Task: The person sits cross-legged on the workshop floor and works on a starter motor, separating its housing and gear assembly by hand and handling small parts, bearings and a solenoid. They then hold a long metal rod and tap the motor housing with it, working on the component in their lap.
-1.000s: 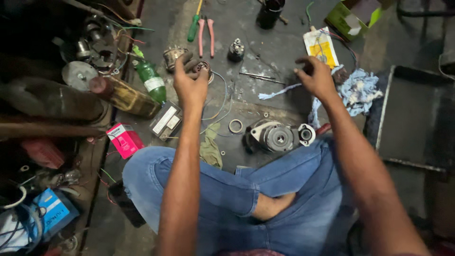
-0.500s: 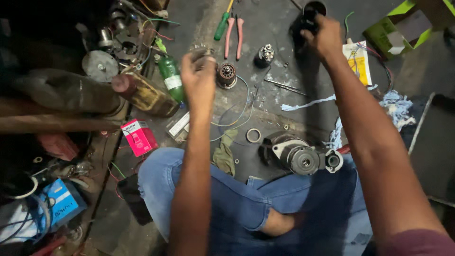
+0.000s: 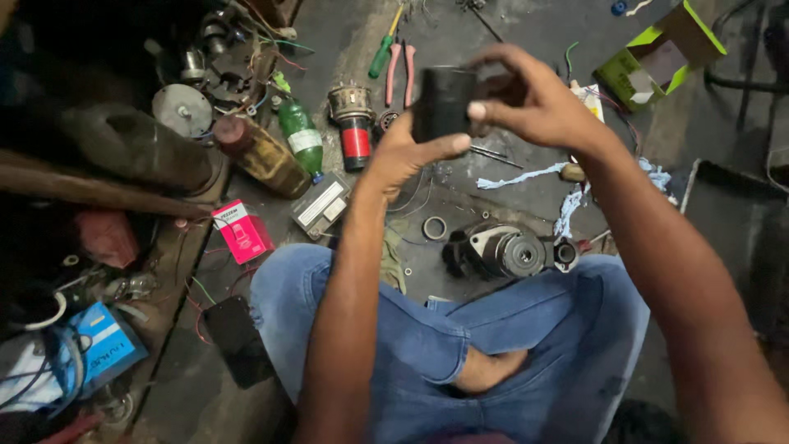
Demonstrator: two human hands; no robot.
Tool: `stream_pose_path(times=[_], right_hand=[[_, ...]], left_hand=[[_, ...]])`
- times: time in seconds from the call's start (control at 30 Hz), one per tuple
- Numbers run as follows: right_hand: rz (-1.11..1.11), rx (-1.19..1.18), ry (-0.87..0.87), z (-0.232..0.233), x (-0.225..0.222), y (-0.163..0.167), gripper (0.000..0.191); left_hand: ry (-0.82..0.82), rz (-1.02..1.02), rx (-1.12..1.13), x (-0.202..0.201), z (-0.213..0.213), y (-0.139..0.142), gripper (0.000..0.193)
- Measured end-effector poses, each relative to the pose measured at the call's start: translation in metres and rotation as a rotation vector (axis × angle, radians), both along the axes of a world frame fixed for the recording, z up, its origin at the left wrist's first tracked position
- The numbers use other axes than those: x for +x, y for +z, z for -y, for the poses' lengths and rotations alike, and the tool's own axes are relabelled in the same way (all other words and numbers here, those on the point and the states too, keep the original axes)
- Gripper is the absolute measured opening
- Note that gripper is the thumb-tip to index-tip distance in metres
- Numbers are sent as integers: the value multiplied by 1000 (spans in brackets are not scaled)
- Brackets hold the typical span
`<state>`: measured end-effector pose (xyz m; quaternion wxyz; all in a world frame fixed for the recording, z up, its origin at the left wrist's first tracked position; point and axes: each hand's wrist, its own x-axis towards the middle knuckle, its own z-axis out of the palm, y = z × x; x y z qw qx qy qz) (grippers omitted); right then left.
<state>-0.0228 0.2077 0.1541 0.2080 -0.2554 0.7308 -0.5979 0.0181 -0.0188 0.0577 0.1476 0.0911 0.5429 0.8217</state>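
The person sits cross-legged in blue jeans (image 3: 460, 345) on a dark, stained concrete floor (image 3: 460, 189) crowded with parts. Just beyond the knees lies a grey motor housing (image 3: 505, 251), with a small metal ring (image 3: 434, 228) beside it. Above these, both hands are raised together: the left hand (image 3: 403, 152) cups a black cylindrical part (image 3: 442, 103) from below with the thumb pressed on its side, and the right hand (image 3: 538, 103) closes its fingers over the top and far side of the same part. To the left lie a pink packet (image 3: 241, 232), a green bottle (image 3: 300, 136) and a brown bottle (image 3: 263, 156). Farther off lie pink-handled pliers (image 3: 398, 70), a green-handled screwdriver (image 3: 383, 51) and, at the far right, an open green box (image 3: 657, 53)
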Motion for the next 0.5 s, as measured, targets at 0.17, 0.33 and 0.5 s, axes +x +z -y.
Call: stream_pose_path(times=[0.17,0.33,0.5], right_hand=[[-148,13,-198,12,4,6,37],[-192,-52,-521,-58,57,-40,31],[177,-513,-829,-137,103,-110,32]], left_hand=[[290,128,-8,-1,13,-25,65],[497,3,-303,-8,-38,-51,85],[284,-325,-912,11,-75,-88,95]])
